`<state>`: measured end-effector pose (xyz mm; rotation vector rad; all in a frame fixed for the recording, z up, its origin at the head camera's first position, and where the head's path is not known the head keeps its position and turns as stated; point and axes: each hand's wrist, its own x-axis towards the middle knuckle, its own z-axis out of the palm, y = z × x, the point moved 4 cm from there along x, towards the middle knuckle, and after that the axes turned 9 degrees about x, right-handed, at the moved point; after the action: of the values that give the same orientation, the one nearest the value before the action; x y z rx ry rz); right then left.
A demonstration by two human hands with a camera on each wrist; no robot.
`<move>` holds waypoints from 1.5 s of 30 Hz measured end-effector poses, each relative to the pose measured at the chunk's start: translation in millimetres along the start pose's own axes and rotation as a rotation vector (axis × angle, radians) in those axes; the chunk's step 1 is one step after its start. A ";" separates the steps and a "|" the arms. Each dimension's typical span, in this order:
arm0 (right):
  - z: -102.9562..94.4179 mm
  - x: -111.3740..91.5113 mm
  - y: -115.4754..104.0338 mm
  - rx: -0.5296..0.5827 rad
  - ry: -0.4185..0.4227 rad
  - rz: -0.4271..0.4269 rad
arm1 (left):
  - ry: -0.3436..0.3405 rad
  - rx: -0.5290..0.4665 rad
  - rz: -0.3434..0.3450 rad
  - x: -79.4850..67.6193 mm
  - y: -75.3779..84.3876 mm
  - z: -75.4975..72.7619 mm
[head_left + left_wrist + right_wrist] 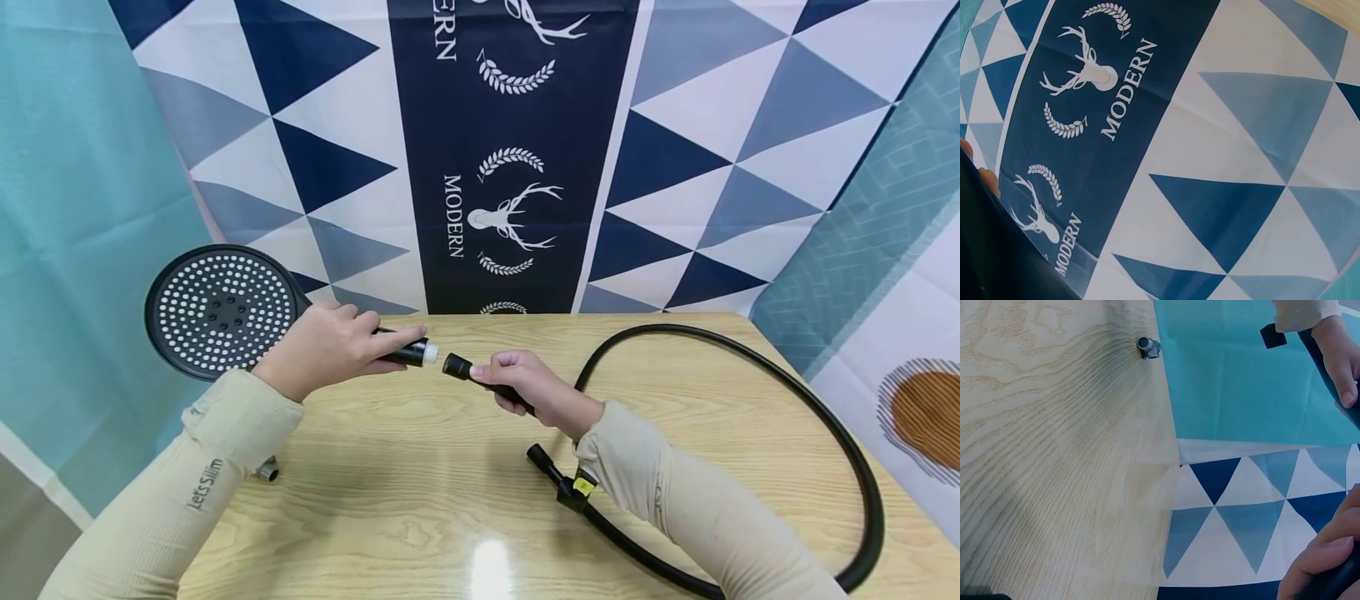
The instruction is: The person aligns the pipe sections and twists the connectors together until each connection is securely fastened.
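Note:
My left hand (337,337) grips the handle of a black shower head (225,312), whose round face with pale nozzles points toward me. From the handle's end sticks a white threaded tip (430,353). Facing it across a small gap, the black end fitting of a shower hose (456,366) is pinched between the thumb and fingers of my right hand (525,385). Both are held above the table. In the right wrist view the right fingers (1325,553) curl round the black fitting. Most of the shower head is out of the left wrist view, apart from a dark part at the corner.
The black hose (840,425) loops over the right side of the wooden table (420,483). Its other end (551,467), with a yellow tag (583,487), lies near my right forearm. A small metal fitting (1148,347) stands by the table's left edge. Patterned cloth (502,167) hangs behind.

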<state>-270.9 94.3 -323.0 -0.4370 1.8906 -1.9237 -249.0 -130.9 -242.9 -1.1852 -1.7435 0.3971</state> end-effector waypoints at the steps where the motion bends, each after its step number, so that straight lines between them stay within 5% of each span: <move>1: 0.8 0.0 -0.1 0.000 0.003 0.001 | -0.002 -0.001 0.002 0.2 -0.1 -0.1; 13: 11.0 -2.3 -6.8 -0.038 -0.003 -0.059 | -0.028 0.001 0.023 1.8 0.9 -2.9; 21: 18.2 -8.6 -24.2 -0.134 -0.120 -0.429 | 0.001 0.037 -0.008 -0.6 -5.1 -11.3; 28: 11.9 -12.8 -23.5 -0.103 0.004 -0.607 | -0.009 0.010 -0.014 -0.1 -8.1 -14.8; 45: 21.2 -9.7 -27.9 -0.071 0.169 -0.511 | 0.027 -0.007 -0.004 11.2 -6.7 -20.3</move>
<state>-254.0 80.6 -293.9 -0.8761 2.1100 -2.2724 -236.4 -129.2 -222.4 -1.1861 -1.7251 0.3715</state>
